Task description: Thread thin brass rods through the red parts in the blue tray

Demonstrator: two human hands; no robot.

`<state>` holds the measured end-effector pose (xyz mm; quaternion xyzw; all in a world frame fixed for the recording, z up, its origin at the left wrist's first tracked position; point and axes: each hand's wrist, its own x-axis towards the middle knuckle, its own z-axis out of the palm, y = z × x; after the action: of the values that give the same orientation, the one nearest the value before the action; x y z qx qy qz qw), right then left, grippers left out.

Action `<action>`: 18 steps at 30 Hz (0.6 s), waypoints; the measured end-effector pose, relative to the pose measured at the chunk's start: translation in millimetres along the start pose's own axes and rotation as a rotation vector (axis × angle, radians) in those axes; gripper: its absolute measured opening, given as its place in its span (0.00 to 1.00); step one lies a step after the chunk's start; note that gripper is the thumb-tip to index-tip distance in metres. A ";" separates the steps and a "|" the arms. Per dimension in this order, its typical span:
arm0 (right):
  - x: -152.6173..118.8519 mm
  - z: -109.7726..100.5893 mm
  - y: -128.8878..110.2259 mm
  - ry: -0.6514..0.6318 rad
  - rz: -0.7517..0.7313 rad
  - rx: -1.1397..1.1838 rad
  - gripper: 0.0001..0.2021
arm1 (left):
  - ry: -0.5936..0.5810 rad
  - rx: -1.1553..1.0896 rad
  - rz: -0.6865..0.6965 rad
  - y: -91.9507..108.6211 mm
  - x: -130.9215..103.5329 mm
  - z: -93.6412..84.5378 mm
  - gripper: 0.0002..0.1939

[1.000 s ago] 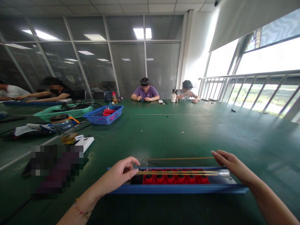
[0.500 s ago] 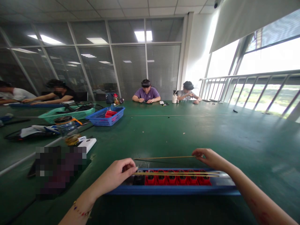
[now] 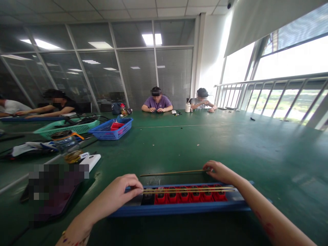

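My left hand (image 3: 128, 187) is closed in a pinch at the left ends of the thin wooden sticks (image 3: 188, 190) that stretch lengthwise over a blue tray (image 3: 179, 209). Under these sticks, a row of several red cups (image 3: 183, 198) with dark insides stands in the tray. Beyond the tray's far rim, my right hand (image 3: 217, 171) has its fingers closed around the right end of another thin stick (image 3: 171, 173). That stick is at or close to the tabletop, roughly parallel to the tray.
To the left are a white device (image 3: 94, 160), a jar (image 3: 68, 148), a blue basket (image 3: 110, 132) with a red cup, and a green basket (image 3: 65, 127) with cables. Across the green table (image 3: 164, 150) sit other people, including a person in purple (image 3: 156, 102).
The view has turned slightly right, so things appear further left. The single stick at my right hand has come closer to the tabletop. My left hand keeps its pinch.
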<state>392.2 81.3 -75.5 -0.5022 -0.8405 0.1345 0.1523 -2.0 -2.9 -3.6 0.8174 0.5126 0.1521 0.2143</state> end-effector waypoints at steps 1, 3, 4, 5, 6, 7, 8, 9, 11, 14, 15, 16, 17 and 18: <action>-0.1 -0.2 -0.3 0.005 0.000 0.001 0.13 | 0.013 0.042 0.014 0.1 0.2 -0.4 0.13; -0.4 -0.6 -0.8 0.017 0.006 0.002 0.13 | 0.047 0.122 0.049 -0.2 0.2 -0.8 0.13; -0.6 -0.8 -1.0 0.022 0.006 0.004 0.13 | 0.071 0.152 0.066 -0.6 0.1 -0.6 0.13; -0.9 -0.9 -1.0 0.027 0.002 0.007 0.14 | 0.101 0.173 0.083 -1.0 -0.1 -0.5 0.12; -1.2 -1.1 -0.9 0.032 -0.005 0.013 0.14 | 0.138 0.190 0.101 -1.6 -0.5 -0.4 0.12; -1.6 -1.1 -0.6 0.035 -0.012 0.020 0.14 | 0.183 0.205 0.118 -2.4 -1.1 -0.6 0.12; -2.0 -1.0 -0.3 0.037 -0.019 0.027 0.15 | 0.236 0.225 0.135 -3.4 -1.8 -1.4 0.12; -2.3 -0.8 0.3 0.040 -0.024 0.030 0.15 | 0.292 0.249 0.152 -4.6 -2.6 -2.7 0.12; -2.6 0.2 1.6 0.052 -0.017 0.027 0.15 | 0.402 0.312 0.183 -7.9 -4.0 -7.6 0.11; -2.4 1.8 4.3 0.087 0.014 0.012 0.16 | 0.523 0.385 0.235 -15.6 -3.7 -17.3 0.10; -2.2 2.0 5.3 0.102 0.028 0.012 0.16 | 0.541 0.396 0.248 -18.7 -2.4 -19.8 0.10; -2.1 1.9 6.3 0.120 0.045 0.019 0.15 | 0.547 0.402 0.257 -21.9 -0.5 -21.5 0.10; -2.2 1.2 7.4 0.144 0.065 0.037 0.15 | 0.537 0.402 0.259 -24.9 2.2 -22.0 0.11; -2.4 0.1 8.6 0.174 0.087 0.067 0.15 | 0.513 0.397 0.253 -27.8 5.5 -21.2 0.11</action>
<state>400.2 83.1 -79.2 -0.5426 -0.7967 0.1249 0.2352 -31.0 16.8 0.8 0.8355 0.4639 0.2752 -0.1051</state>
